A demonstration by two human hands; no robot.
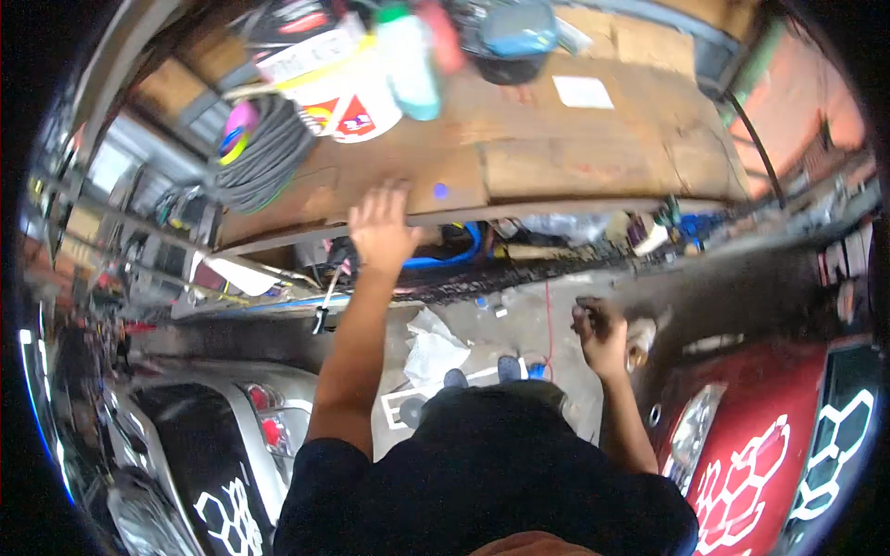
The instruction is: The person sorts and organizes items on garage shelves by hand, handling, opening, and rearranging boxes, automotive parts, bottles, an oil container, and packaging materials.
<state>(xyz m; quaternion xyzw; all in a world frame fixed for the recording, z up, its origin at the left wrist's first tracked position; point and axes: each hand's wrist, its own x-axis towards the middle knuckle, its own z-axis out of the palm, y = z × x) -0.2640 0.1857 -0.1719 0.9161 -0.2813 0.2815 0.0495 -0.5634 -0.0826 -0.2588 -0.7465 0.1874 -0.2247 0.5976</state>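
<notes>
Left hand [382, 230]: at the front edge of the table [603, 139], fingers spread and apparently resting on the cardboard top, grasping nothing. Right hand [604, 341]: lower, over the floor [505, 338] and apart from the table, fingers curled and dark; whether they clasp a small dark item or nothing cannot be told through the blur. Table, the thing under the left hand: ahead of the person, bearing, at left, a coil [269, 159] of cable; beside it, a bucket [360, 113]; next, a green-capped bottle [409, 69]; farther right, a blue container [521, 33] and a white paper [582, 92]. One blue disc [440, 191], near the left fingers, not grasped. Below the top: a blue loop [475, 248] among mixed items. Floor: one white sheet [434, 350], crumpled; one red cord [548, 315]. Progress, by judgement: contact with the table is made on the left; coil, bucket and bottle stand unheld; no finished result is discernible, and the amount outstanding cannot be read from this view.
</notes>
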